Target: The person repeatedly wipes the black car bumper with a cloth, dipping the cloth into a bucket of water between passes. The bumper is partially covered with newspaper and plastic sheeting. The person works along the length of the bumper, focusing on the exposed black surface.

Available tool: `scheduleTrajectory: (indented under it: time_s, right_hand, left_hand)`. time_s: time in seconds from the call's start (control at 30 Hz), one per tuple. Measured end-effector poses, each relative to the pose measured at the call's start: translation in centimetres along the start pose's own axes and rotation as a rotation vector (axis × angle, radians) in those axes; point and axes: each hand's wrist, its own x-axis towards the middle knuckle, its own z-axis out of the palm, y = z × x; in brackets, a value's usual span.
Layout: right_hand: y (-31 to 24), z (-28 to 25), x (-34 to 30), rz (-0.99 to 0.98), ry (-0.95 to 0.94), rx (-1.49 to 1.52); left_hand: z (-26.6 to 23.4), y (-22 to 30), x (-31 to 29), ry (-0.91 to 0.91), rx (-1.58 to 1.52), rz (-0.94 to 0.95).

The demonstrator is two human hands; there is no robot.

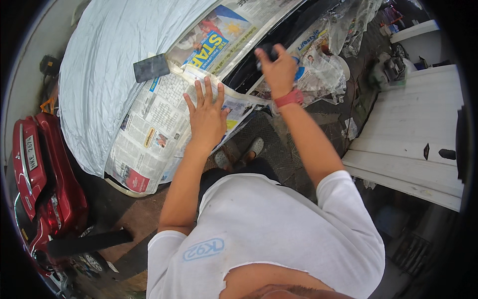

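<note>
My left hand (206, 117) lies spread and flat on newspaper sheets (162, 112) that mask part of a car. My right hand (279, 72), with a red wristwatch (289, 98), is closed round a small dark block (267, 52) whose exact kind I cannot make out. It is over the bare glossy black strip of car panel (244, 74) between the masked areas. Left of my left hand, a dark grey rectangular pad (151, 68) rests where the newspaper meets a silvery car cover (107, 65).
Clear plastic sheeting and more newspaper (318, 74) hang on the panel's right side. A red car (50, 174) stands at the left. On the right is a white panelled surface (408, 134), with cluttered items (391, 65) beyond it. My feet (244, 154) stand beside the masked car.
</note>
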Motion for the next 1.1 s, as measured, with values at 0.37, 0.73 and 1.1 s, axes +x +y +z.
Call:
scheduleTrajectory:
  time_s: [0.37,0.73,1.1]
  right_hand:
    - [-0.7,0.2,-0.3,-0.017,-0.064,-0.033]
    - [3.1,-5.7,2.2,0.256,0.152,0.490]
    - [2.7,2.0,-3.8,-0.434,-0.159,-0.096]
  left_hand:
    - [0.2,0.0,0.0,-0.006,0.027,0.007]
    - [0.3,-0.1,0.0,-0.045,0.109,0.043]
    - [0.4,0.1,0.3,-0.086,0.099,0.062]
